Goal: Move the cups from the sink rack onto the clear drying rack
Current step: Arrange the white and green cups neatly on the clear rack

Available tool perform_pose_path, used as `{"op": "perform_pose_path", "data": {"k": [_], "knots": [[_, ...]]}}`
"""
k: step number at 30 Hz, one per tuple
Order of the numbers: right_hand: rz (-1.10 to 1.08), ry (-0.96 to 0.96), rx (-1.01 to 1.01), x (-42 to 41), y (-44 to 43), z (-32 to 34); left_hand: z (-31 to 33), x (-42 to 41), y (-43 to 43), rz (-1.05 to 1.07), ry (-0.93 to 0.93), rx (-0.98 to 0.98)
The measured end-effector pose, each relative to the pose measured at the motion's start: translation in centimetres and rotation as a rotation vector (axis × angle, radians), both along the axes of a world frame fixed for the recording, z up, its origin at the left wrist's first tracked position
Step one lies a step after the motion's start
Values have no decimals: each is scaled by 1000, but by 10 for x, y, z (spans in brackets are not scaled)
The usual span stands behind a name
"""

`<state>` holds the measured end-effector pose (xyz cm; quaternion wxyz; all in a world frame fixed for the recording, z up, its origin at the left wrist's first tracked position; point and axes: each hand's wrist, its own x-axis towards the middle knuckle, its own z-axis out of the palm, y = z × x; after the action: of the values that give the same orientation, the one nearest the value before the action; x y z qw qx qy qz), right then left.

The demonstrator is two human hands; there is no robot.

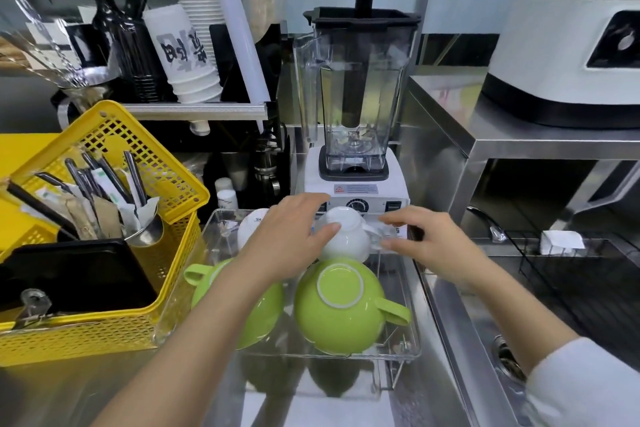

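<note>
A clear drying rack stands on the steel counter in front of me. Two green cups lie upside down in its near row, one on the right and one on the left. Behind them a white cup is upside down at the back right, and another white cup at the back left. My left hand grips the side of the back right white cup. My right hand pinches that cup's handle. The black wire sink rack spans the sink on the right; I see no cups on it.
A blender stands just behind the clear rack. A yellow basket with cutlery and a black tray sits close on the left. The sink with its drain lies to the right, below a steel shelf bearing a white machine.
</note>
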<state>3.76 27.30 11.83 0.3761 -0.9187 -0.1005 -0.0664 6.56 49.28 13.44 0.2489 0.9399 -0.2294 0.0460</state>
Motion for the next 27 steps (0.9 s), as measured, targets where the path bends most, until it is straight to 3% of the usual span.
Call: {"op": "perform_pose_path", "data": {"k": [2,7,10,16,21,25,27], "knots": [[-119,-22,-59,11,6,-6,-2,15,-7,-26,83,53],[-159,-21,-101,17,14,-17,-14,29,-18,-79,232,18],[-177,-57,-143,19,14,-17,-24,30,-19,-59,205,-57],[-157,-11,-180,24,10,-14,-26,30,-21,-33,129,-18],[-168,-91,-110,23,13,-2,-7,35,13,56,76,-110],[-88,-145,-74,31,27,12,-1,43,59,117,228,18],[-15,-187,-195,37,41,15,-5,43,70,118,297,102]]}}
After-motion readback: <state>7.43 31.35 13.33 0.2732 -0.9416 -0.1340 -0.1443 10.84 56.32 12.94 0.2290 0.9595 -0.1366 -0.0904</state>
